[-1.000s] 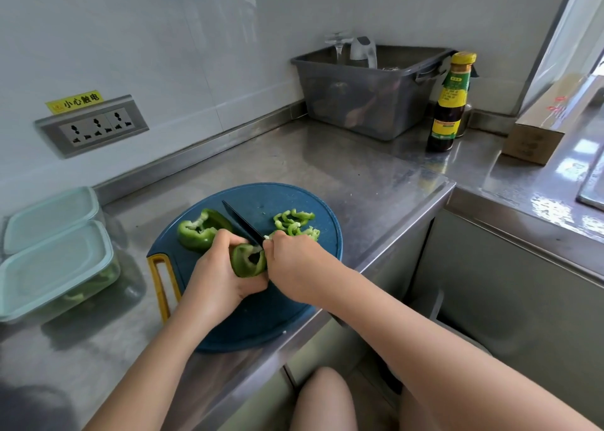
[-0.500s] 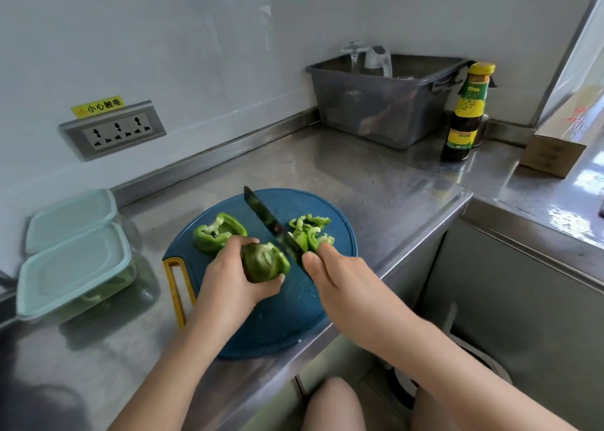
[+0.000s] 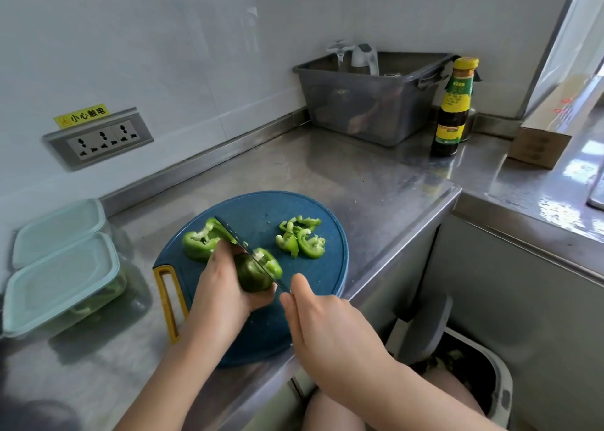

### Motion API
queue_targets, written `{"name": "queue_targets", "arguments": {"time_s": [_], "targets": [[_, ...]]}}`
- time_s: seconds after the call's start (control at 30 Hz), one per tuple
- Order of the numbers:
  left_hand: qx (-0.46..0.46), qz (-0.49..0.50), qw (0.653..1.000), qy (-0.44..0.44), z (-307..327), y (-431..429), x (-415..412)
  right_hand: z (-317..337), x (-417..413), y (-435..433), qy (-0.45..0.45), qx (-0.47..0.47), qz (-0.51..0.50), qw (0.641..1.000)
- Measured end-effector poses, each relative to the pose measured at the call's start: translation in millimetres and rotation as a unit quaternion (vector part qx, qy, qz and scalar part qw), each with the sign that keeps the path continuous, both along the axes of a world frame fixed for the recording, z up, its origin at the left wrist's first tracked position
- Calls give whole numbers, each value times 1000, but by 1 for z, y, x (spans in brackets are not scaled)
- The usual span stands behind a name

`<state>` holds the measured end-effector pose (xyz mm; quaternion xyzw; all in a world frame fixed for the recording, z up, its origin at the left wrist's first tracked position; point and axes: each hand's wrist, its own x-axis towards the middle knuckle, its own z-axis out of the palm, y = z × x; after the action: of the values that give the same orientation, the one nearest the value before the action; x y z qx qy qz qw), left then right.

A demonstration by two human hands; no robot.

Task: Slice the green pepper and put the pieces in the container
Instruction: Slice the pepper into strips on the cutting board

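- Left hand [image 3: 222, 288] grips a green pepper piece [image 3: 253, 275] on the board [image 3: 328, 267] at the front edge of the table [image 3: 327, 175].
- Right hand [image 3: 327, 327] grips the knife [image 3: 252, 254], blade across that piece.
- Slices [image 3: 300, 237] lie on the board's right side; the container [image 3: 62, 283] sits at the table's left edge.

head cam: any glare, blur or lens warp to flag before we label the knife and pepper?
Head view: window glare blows out the steel counter at far right. Head view: wide-angle warp bows the wall and counter edges. Head view: the knife is thin and slightly soft, but readable across the pepper half. Head view: the left hand gripping that half is evenly lit, and the lower-left corner goes dark.
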<state>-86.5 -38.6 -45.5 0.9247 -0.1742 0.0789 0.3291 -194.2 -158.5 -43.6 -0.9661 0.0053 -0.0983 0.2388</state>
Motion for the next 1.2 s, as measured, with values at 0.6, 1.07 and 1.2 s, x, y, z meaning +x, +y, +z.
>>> {"name": "queue_targets", "arguments": {"time_s": [0.6,1.07,1.2], "targets": [[-27,-24,999,3,2,-1,-2,12,19,9,15,-42,-8,999],[-60,-56,992,91,7,4,2,-3,9,-7,-23,-4,8,1000],[-174,-36,959,220,2,6,10,-6,8,-6,-21,24,11,999]]}}
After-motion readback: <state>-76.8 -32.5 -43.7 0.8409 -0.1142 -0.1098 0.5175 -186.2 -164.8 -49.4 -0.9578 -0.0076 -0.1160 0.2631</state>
